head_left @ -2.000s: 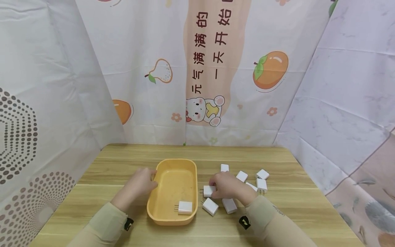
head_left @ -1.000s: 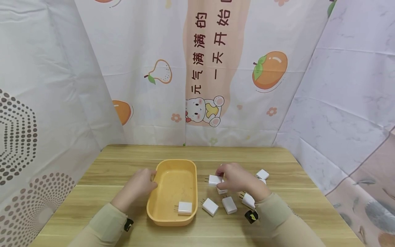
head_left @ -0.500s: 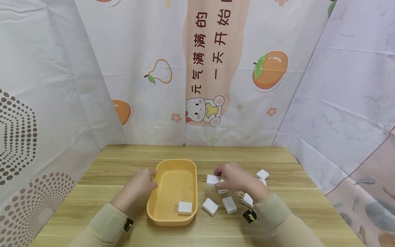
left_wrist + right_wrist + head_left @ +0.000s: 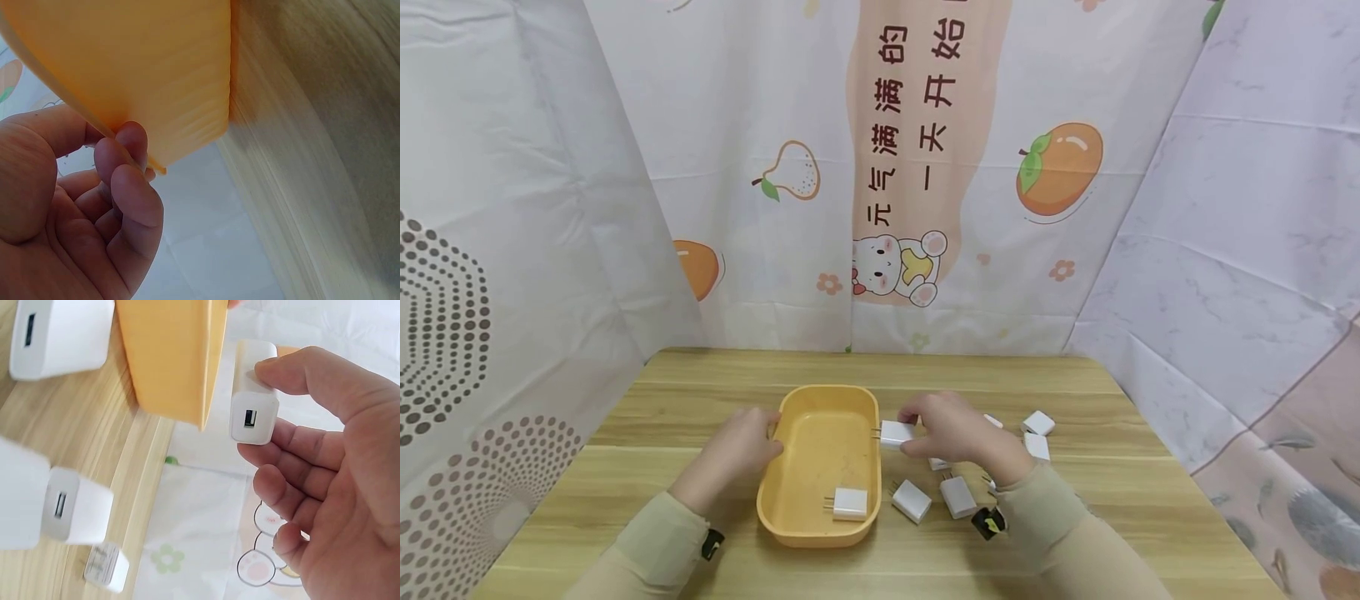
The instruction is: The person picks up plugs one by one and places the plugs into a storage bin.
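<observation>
In the head view a yellow plastic tray (image 4: 820, 540) stands on the wooden table, with one white USB charger plug (image 4: 850, 504) lying in its near right corner. My left hand (image 4: 741, 450) pinches the tray's left rim; the left wrist view shows thumb and fingers (image 4: 134, 197) on either side of that edge. At the tray's right rim, my right hand (image 4: 947, 429) holds another white charger plug (image 4: 896, 434), prongs pointing left toward the tray. The right wrist view shows this charger (image 4: 253, 419) between thumb and fingers, its USB port facing the camera, off the table.
Several more white chargers lie right of the tray, among them one charger (image 4: 912, 502) near its side and another charger (image 4: 957, 497) beside that. Farther right are two more close together, one charger (image 4: 1038, 423) behind. A patterned curtain (image 4: 775, 250) hangs behind the table (image 4: 700, 375).
My right hand first pinches one charger near the tray, then moves back among the others, and now carries a charger left to the tray's right rim. The left hand stays on the rim.
</observation>
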The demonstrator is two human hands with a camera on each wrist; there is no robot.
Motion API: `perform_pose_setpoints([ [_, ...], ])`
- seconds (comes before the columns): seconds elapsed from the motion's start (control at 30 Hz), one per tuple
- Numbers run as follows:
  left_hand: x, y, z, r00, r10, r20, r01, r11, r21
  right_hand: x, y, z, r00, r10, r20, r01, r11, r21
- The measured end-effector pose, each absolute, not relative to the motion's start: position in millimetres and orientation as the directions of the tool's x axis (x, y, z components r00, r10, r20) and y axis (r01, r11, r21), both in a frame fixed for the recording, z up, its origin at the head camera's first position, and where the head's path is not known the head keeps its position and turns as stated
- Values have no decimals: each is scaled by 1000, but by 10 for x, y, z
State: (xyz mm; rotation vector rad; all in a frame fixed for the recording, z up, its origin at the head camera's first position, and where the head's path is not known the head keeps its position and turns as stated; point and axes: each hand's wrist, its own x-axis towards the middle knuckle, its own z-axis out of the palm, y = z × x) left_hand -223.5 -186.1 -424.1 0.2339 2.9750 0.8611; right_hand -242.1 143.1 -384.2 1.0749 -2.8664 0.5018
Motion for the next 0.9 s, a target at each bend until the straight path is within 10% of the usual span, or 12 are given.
perform_pose_setpoints([
  [0.9,-2249,-1884,-4259,-987,161,17,147,841,520,-2415,940,-3829,-670,-723,171,-740,631,-233],
])
